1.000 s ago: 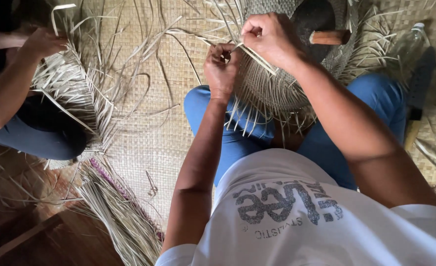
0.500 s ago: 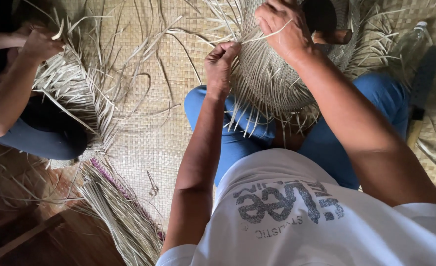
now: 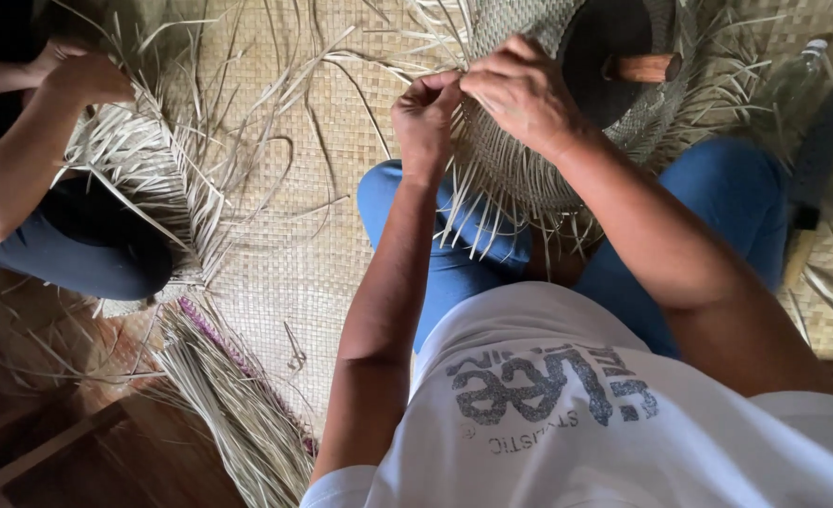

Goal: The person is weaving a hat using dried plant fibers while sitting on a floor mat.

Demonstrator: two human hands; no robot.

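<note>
While both hands meet at the near rim of the half-woven basket (image 3: 529, 179), the left hand (image 3: 426, 118) is clenched, its fingers pinching a pale straw strip (image 3: 379, 68) at the weave's edge, and the right hand (image 3: 522, 94) lies touching it, fingers curled down over the rim and gripping the woven wall. The basket rests tilted on the person's lap, between the blue-trousered knees, with loose strip ends fringing out below the rim and over the left thigh. A dark round form (image 3: 605, 56) with a wooden handle (image 3: 647, 68) sits in its mouth.

Open room lies to the left of the hands: a stretch of woven floor mat (image 3: 285, 254), crossed only by stray strips. Farther left, well apart, a co-worker's hand (image 3: 82, 77) presses on another straw piece (image 3: 144, 169). A bundle of straw (image 3: 238, 404) lies at the mat's near edge, beside bare wooden floor (image 3: 78, 442).

The basket's far side is cut off by the top of the view, and the right hand hides which strand its fingertips hold. A clear bottle (image 3: 798, 80) and a dark-bladed tool (image 3: 812, 179) at the right edge are hard to make out.
</note>
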